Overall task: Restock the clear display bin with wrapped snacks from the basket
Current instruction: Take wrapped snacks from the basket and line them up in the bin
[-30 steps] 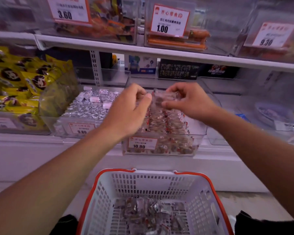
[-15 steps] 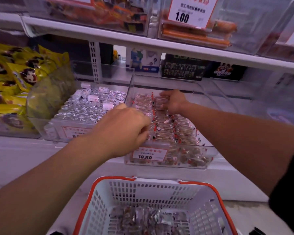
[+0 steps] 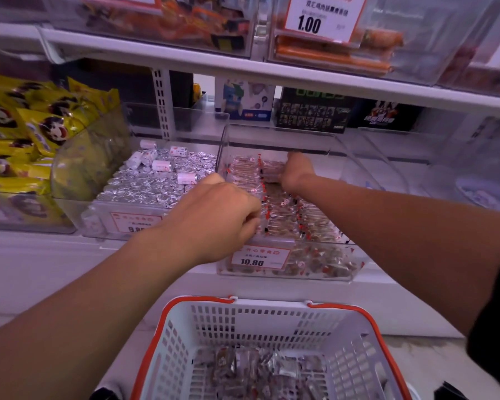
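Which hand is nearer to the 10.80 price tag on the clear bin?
Left. The left hand sits at the bin's front, just above and left of the 10.80 price tag. The right hand reaches deep toward the bin's back.

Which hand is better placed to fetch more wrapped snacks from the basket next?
Probably the left hand: it sits at the clear bin's front edge, nearer the basket, while the right hand reaches deep toward the back.
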Tool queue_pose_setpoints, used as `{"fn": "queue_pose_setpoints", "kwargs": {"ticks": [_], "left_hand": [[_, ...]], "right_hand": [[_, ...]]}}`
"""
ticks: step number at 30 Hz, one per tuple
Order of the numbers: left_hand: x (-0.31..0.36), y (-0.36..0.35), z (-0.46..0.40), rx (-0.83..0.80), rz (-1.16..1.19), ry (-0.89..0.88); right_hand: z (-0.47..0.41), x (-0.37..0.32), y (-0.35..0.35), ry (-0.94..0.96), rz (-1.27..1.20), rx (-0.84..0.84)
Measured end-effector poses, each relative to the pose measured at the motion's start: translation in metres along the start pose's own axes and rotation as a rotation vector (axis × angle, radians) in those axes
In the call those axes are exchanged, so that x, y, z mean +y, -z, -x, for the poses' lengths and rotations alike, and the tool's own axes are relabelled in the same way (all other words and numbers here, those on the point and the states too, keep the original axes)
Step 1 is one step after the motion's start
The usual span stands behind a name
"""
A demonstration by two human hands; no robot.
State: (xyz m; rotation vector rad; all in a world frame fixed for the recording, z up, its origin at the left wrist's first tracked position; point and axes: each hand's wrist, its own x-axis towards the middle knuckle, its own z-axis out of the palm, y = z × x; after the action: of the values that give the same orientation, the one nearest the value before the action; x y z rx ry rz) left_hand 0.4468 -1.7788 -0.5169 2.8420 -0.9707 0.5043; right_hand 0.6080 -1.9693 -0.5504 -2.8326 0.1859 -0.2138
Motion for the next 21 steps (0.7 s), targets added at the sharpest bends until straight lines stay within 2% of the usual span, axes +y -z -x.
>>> {"fn": "queue_pose_setpoints", "kwargs": {"ticks": [8,11,13,15,17,18,19,20,21], "left_hand": [[0.001,0.006,0.005,0.031,0.060,-0.009],[0.004,0.015,0.009,0.139,0.098,-0.056],[0.011,0.018,0.016,0.303,0.128,-0.171],[0.028,0.012,0.028,0.356,0.222,-0.304],[0.049,-0.015,0.040,0.260,0.261,-0.377],[0.060,-0.037,0.048,0.140,0.241,-0.353],[0.069,-0.062,0.057,-0.050,0.200,-0.272],[0.075,-0.089,0.068,-0.285,0.149,-0.134],[0.079,-0.118,0.082,-0.531,0.121,0.030]], "right_hand": [[0.008,0.006,0.019,-0.063,-0.022,0.013],[0.030,0.005,0.041,0.037,-0.073,0.045],[0.062,0.005,0.060,0.199,-0.143,0.204],[0.110,0.012,0.075,0.426,-0.287,0.548],[0.171,0.031,0.067,0.601,-0.451,0.885],[0.200,0.045,0.049,0.623,-0.504,0.927],[0.226,0.061,0.022,0.582,-0.515,0.865],[0.248,0.078,-0.012,0.505,-0.488,0.715],[0.265,0.097,-0.047,0.392,-0.442,0.460]]}}
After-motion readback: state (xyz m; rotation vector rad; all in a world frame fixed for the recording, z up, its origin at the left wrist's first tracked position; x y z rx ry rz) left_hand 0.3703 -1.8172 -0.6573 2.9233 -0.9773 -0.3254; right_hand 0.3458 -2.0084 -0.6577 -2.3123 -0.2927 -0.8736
